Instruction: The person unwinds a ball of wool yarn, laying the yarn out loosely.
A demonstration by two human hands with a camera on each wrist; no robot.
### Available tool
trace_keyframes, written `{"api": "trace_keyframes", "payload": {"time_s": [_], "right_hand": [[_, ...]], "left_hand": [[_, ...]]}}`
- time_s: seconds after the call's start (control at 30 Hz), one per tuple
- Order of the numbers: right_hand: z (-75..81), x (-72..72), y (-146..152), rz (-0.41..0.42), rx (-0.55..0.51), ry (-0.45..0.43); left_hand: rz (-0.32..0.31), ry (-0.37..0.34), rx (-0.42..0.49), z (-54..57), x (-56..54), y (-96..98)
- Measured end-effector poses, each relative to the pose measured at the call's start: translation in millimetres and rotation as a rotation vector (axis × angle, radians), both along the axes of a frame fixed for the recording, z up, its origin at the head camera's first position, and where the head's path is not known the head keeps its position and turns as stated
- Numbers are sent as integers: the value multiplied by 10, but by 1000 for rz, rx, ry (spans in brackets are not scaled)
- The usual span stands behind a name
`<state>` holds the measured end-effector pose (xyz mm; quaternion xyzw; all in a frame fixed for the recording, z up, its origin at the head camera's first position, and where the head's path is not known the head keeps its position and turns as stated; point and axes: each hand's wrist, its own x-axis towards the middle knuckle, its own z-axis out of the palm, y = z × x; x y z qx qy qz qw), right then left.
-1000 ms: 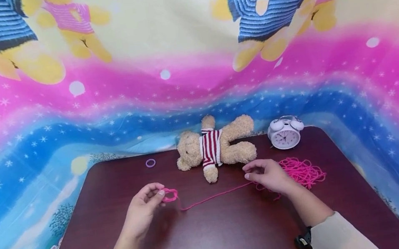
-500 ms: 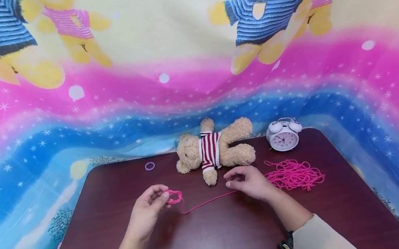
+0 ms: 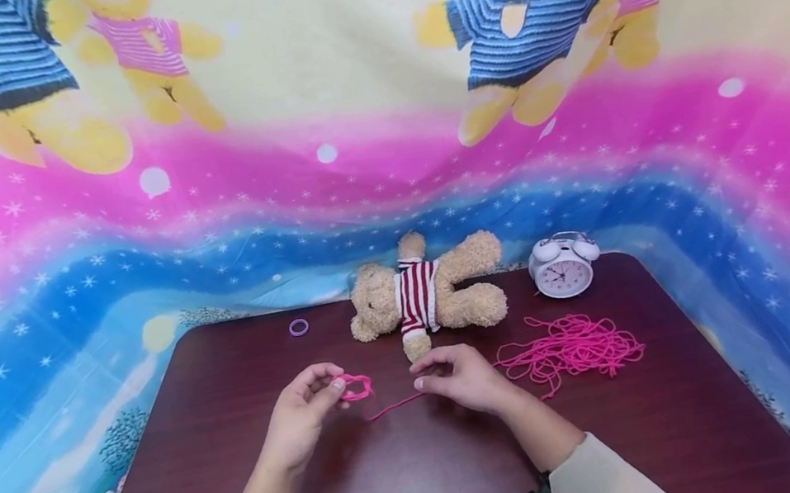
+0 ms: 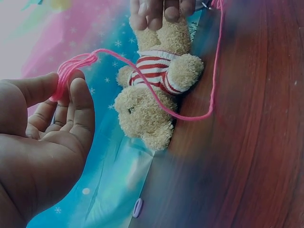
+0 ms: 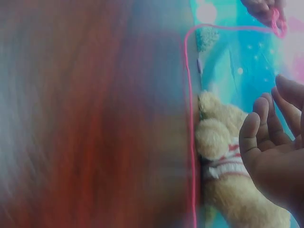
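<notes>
Between thumb and fingers, my left hand point(image 3: 299, 426) pinches a small looped bundle of pink yarn point(image 4: 64, 78), held up above the table. From it a single strand point(image 3: 395, 405) dips and runs right, passing behind my right hand point(image 3: 461, 379). The right wrist view has that strand beside the right hand, apart from its loosely bent fingers point(image 5: 249, 128), which hold nothing. A tangled pile of the same yarn point(image 3: 580, 345) lies on the table to the right. Just beyond the right fingertips in the head view is the paw of a teddy bear point(image 3: 418, 293).
The bear lies on its back in a striped shirt at the far edge of the dark wooden table point(image 3: 425, 476). A white alarm clock point(image 3: 563, 272) stands at back right. At back left lies a purple ring point(image 3: 299, 334). A printed cloth point(image 3: 335, 246) hangs behind.
My right hand has moved left, away from the yarn pile and towards my left hand. The left hand, still pinching the yarn bundle, has shifted slightly right.
</notes>
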<state>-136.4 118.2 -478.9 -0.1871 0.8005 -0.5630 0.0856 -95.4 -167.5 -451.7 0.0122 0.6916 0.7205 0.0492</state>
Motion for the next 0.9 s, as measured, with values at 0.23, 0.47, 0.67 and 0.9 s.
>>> {"api": "trace_keyframes", "payload": {"time_s": [0.23,0.47,0.67,0.9], "right_hand": [[-31,75,-171,38,-14,-36],[4,104,-295,86,-12,-9],[12,117,-361,109,-3,23],[24,97,-397,99,47,123]], "left_hand": [[-23,8,21,-11,12,59],[-33,-1,34,-12,8,136],[-36,1,35,12,6,185],[-34,-20,31,19,4,184]]}}
